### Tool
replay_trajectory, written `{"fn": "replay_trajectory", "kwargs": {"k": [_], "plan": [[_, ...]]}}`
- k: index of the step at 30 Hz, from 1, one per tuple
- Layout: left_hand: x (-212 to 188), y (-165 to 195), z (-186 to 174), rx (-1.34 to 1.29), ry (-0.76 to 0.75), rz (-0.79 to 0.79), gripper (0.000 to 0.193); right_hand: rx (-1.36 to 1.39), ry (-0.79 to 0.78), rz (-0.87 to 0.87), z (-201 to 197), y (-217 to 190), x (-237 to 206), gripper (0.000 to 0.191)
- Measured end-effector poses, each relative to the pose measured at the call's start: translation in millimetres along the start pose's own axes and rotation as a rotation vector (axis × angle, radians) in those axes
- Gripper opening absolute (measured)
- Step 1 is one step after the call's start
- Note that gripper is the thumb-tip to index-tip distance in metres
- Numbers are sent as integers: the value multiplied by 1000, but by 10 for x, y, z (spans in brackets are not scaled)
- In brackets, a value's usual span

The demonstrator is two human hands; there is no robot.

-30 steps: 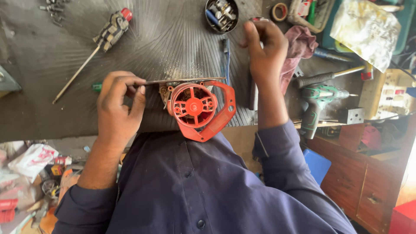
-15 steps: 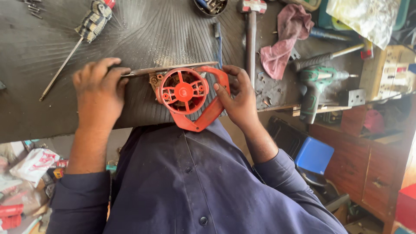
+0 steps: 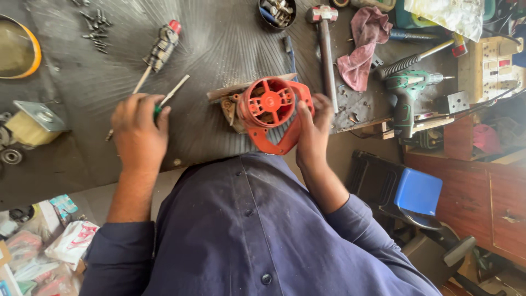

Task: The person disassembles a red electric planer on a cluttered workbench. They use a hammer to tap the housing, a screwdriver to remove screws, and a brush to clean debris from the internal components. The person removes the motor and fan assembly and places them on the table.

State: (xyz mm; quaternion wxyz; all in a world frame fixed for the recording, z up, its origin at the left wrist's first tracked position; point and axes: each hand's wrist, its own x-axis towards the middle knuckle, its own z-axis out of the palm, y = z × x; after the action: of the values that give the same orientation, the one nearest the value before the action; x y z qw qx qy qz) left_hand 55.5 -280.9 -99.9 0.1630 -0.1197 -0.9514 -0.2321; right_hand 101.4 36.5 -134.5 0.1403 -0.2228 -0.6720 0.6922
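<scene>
Nearest the camera is my dark blue buttoned work shirt (image 3: 241, 230), sleeves down to the forearms. My left hand (image 3: 139, 134) lies knuckles up at the near part of the ribbed black rubber mat (image 3: 219, 49), fingers curled shut around a green-handled screwdriver (image 3: 170, 97) whose thin metal shaft points away over the mat. My right hand (image 3: 312, 129) stands on edge, wrist bent, fingers wrapped around the right side of the red plastic motor housing (image 3: 272, 112) and gripping it. That housing sits at the mat's near edge, just in front of my chest; it has a round vented face with spokes and a pointed lower lug, and a dull metal body shows behind it on the left. Just beyond it lies a narrow strip of wood (image 3: 249, 87). Farther out on the left is a second screwdriver (image 3: 159, 49) with a clear handle and red cap, and loose screws (image 3: 94, 22) beyond that. To the right lie a hammer (image 3: 324, 44) with a long grey handle, a crumpled pink rag (image 3: 361, 49), and a green cordless drill (image 3: 405, 93). At the far edge stands a round black tub (image 3: 276, 12) of small metal parts.
</scene>
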Motion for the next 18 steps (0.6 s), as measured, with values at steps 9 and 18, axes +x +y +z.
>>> {"fn": "replay_trajectory", "kwargs": {"k": [9,18], "plan": [[388,144,-22,-749,-305,122,67,-195,-203,-352,795,-406,-618,122],[657,103,29,-735,-358,257,33,-544,-86,-533,1066,-533,-505,91]]}}
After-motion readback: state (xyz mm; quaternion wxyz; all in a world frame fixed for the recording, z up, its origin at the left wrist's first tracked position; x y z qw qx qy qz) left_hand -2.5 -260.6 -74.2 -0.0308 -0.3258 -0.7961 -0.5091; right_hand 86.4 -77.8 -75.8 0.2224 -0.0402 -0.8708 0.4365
